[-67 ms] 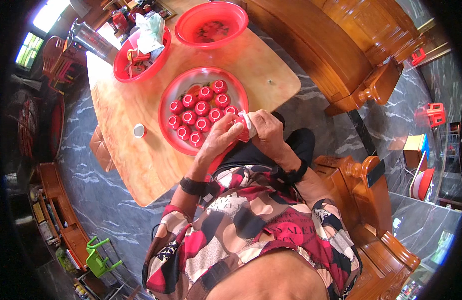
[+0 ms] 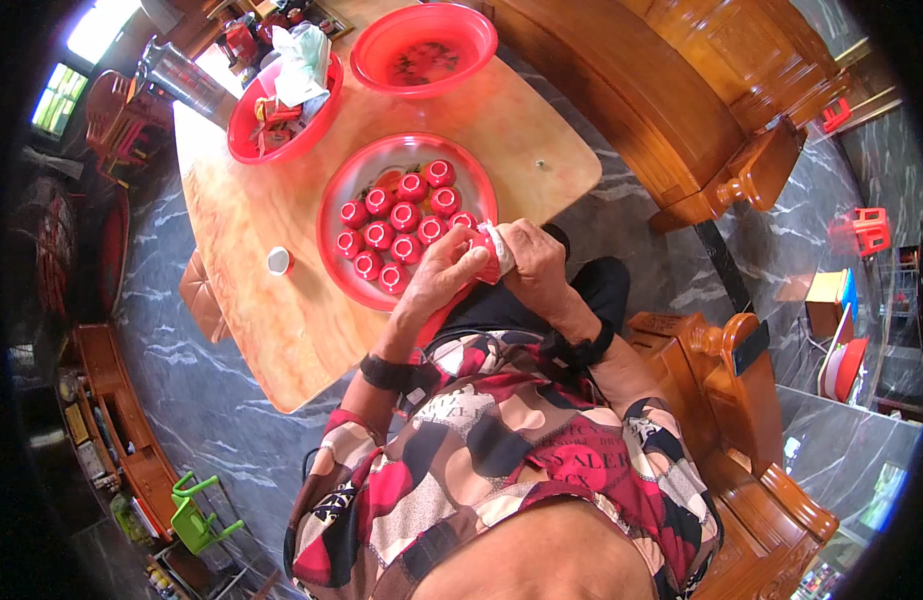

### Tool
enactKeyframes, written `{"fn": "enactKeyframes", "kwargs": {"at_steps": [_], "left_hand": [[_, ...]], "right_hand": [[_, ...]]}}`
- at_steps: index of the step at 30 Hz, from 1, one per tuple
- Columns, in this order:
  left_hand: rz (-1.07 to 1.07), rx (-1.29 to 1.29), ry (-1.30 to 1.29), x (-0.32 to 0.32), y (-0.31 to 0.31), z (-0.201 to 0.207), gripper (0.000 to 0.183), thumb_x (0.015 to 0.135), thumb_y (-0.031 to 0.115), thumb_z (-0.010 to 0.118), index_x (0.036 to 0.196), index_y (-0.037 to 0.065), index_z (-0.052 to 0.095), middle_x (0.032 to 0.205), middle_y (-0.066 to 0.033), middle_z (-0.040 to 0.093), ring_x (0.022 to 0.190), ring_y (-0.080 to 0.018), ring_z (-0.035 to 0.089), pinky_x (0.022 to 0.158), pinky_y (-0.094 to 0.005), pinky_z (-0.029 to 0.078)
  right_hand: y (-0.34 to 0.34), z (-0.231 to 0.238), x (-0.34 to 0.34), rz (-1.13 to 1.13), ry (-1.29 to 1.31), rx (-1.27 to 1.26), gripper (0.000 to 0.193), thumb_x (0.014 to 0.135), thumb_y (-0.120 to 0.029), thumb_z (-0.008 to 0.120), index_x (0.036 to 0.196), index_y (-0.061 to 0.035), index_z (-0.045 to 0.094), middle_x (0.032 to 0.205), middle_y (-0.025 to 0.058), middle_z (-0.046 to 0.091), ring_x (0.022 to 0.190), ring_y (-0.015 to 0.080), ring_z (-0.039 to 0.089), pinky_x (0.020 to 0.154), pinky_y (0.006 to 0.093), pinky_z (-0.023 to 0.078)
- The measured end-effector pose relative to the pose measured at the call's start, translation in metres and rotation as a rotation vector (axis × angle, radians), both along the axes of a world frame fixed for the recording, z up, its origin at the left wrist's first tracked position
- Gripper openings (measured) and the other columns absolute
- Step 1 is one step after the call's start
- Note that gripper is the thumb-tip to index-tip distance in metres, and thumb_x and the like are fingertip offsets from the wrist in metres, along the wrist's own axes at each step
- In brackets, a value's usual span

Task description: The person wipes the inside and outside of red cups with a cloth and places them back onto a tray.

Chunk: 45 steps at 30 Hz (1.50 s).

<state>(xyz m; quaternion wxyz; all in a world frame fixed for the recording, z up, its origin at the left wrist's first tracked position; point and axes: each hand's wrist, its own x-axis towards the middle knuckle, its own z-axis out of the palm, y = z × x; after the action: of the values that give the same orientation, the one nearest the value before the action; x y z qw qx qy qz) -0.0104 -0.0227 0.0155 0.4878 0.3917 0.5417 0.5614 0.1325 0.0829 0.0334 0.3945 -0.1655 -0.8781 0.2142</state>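
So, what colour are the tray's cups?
Cups: red with white rings, best in head view.

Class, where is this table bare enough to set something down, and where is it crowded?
Bare table stretches between the white cup and near left corner, and between the round tray and right end, save one tiny object. Crowded: the red cups in the tray, and its near-right rim beside the left hand and right hand.

The marbled table (image 2: 272, 340) holds a red tray (image 2: 327, 235), with a basin (image 2: 377, 65) at its twelve o'clock, a tub (image 2: 246, 125) at half past ten and a cup (image 2: 280, 261) (small, white) near nine.
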Motion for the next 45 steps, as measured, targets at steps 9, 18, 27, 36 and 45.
{"fn": "enactKeyframes", "kwargs": {"at_steps": [9, 18, 27, 36, 45], "left_hand": [[-0.056, 0.098, -0.071, -0.004, 0.000, 0.006, 0.046, 0.085, 0.023, 0.071, 0.118, -0.002, 0.050, 0.098, -0.0046, 0.058, 0.088, -0.0097, 0.056, 0.075, -0.0254, 0.048], [-0.068, -0.008, 0.350, -0.024, -0.001, 0.028, 0.052, 0.079, 0.010, 0.072, 0.125, 0.005, 0.048, 0.111, -0.0056, 0.057, 0.098, -0.0152, 0.057, 0.086, -0.0316, 0.048], [0.254, -0.023, 0.108, -0.057, -0.001, -0.016, 0.050, 0.075, 0.008, 0.073, 0.116, 0.003, 0.046, 0.102, -0.0084, 0.058, 0.090, -0.0151, 0.060, 0.078, -0.0302, 0.051], [0.550, -0.099, 0.885, -0.156, 0.009, -0.044, 0.050, 0.068, 0.019, 0.076, 0.111, 0.004, 0.054, 0.099, -0.0212, 0.060, 0.094, -0.0333, 0.060, 0.083, -0.0399, 0.048], [0.592, -0.401, 1.313, -0.207, 0.034, -0.082, 0.048, 0.065, 0.016, 0.074, 0.110, 0.008, 0.057, 0.108, -0.0200, 0.055, 0.104, -0.0375, 0.050, 0.086, -0.0449, 0.045]], "right_hand": [[-0.002, -0.010, -0.002, 0.217, -0.003, -0.960, 0.025, 0.082, -0.021, 0.070, 0.094, -0.0022, 0.061, 0.074, 0.0061, 0.064, 0.059, 0.0133, 0.062, 0.050, 0.0270, 0.048], [0.013, -0.033, -0.018, 0.394, 0.094, -1.697, 0.019, 0.093, -0.014, 0.057, 0.103, 0.0015, 0.064, 0.085, 0.0048, 0.066, 0.071, 0.0120, 0.064, 0.061, 0.0259, 0.054], [0.019, -0.064, -0.035, 0.195, 0.087, -1.787, 0.017, 0.092, -0.008, 0.055, 0.099, 0.0030, 0.066, 0.090, 0.0080, 0.068, 0.074, 0.0154, 0.065, 0.064, 0.0281, 0.053], [0.009, -0.096, -0.037, 0.139, -0.038, -1.538, 0.016, 0.091, -0.006, 0.055, 0.098, 0.0033, 0.066, 0.084, 0.0067, 0.068, 0.069, 0.0148, 0.065, 0.061, 0.0287, 0.053], [0.004, -0.075, -0.035, 0.273, -0.082, -1.508, 0.019, 0.091, -0.005, 0.055, 0.106, 0.0021, 0.063, 0.092, 0.0093, 0.068, 0.078, 0.0180, 0.067, 0.068, 0.0292, 0.055]]}}
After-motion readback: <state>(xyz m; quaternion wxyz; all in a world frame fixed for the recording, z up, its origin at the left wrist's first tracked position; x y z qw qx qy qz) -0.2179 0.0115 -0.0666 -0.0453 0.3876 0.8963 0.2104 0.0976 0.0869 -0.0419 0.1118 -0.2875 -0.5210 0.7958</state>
